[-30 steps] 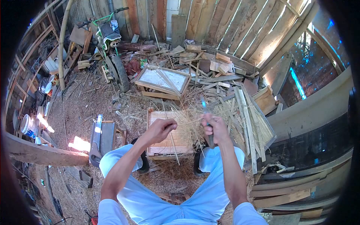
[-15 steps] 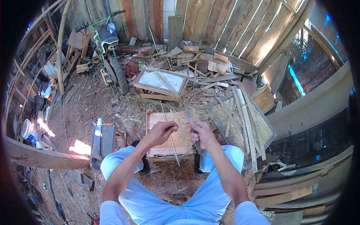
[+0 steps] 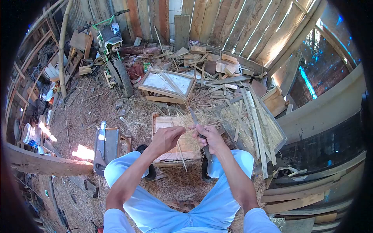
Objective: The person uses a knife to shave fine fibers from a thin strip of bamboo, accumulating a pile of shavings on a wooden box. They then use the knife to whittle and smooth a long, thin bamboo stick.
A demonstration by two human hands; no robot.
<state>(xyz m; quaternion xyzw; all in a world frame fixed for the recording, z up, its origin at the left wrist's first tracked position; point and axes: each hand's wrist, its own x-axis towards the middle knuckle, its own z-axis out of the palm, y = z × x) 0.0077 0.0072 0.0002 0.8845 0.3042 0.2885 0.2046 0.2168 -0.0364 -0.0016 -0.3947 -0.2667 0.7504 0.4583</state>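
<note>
My right hand is closed around a knife, its blade pointing up and away from me. The lower end of the knife shows below my fist. Just left of it, my left hand is pinched shut; what its fingers hold is too thin or hidden to make out. Both hands are above a low wooden box between my feet. A thin strip lies slanting across that box, passing behind my left hand. Pale, fine shavings are scattered over and around the box.
Beside my left leg stands a small bench with a handsaw. A framed white panel lies ahead, before a heap of scrap wood. Long strips rest on a board at right. A small motorbike stands back left.
My left hand has turned slightly, showing more of its back. The knife blade has tilted a little to the left, while my right hand stays almost in place.
</note>
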